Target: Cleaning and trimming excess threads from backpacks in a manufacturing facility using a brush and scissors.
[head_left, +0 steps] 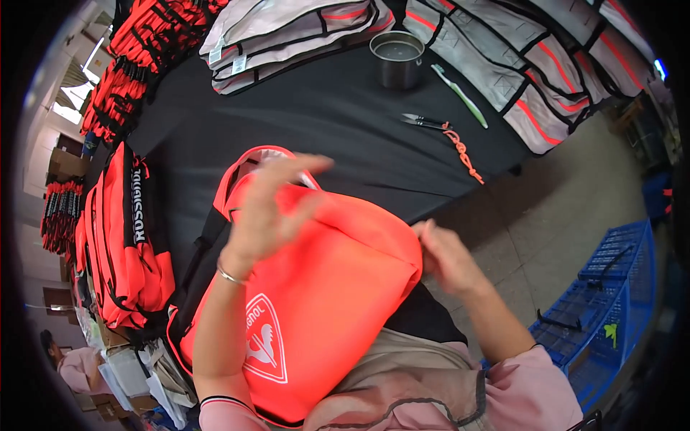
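A bright coral-red backpack with a white printed crest leans across my lap and the table's near edge. Its top opening, with a pale lining, faces away from me, and black straps show on its left side. Over the upper part of the bag is my left hand, fingers stretched and slightly blurred, holding nothing; a bracelet circles the wrist. My right hand is closed at the bag's right corner, its fingertips against the fabric and partly hidden.
On the black-covered table are thread snips with an orange cord, a green-white toothbrush and a metal cup. Grey fabric panels lie behind. Red bags stand left; blue crates are on the right floor.
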Tool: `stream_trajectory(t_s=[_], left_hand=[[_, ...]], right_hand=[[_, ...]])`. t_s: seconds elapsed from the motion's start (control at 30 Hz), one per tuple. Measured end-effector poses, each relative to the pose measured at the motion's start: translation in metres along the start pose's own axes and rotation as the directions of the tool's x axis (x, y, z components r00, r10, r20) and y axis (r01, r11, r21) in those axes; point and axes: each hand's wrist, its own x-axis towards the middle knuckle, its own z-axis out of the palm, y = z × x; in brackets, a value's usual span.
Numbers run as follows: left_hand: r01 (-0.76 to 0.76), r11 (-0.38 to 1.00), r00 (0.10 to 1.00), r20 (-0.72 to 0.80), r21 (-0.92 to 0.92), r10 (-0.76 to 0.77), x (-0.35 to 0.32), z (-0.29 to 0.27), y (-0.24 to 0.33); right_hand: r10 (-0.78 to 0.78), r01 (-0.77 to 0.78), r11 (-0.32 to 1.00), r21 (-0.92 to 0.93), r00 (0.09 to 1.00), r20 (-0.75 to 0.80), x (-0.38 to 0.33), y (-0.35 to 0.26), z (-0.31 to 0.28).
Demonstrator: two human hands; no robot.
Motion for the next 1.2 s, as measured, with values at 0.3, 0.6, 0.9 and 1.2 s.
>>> stream_trajectory(t_s=[0.3,0.6,0.9,1.2], left_hand=[[0.158,0.923,0.531,0.758,0.350,-0.378,0.023,-0.009,0.095],[0.667,0.692,0.409,0.641,0.275,-0.649,-0.015,-0.042,0.117],[0.895,0.418,0.342,0.843,-0.158,-0.414,-0.053,-0.043,0.089],[0.916,0.133,0.398,0.815,-0.379,-0.420,-0.101,-0.010,0.084]], right_hand=[[-0.200,0.197,0.978,-0.073,0.979,-0.049,-0.009,0.002,0.066],[-0.355,0.364,0.907,-0.213,0.931,0.079,0.018,-0.002,0.106],[-0.213,0.252,0.963,-0.097,0.930,0.299,0.041,0.009,0.118],[-0.231,0.305,0.943,-0.133,0.888,0.398,0.045,0.010,0.136]])
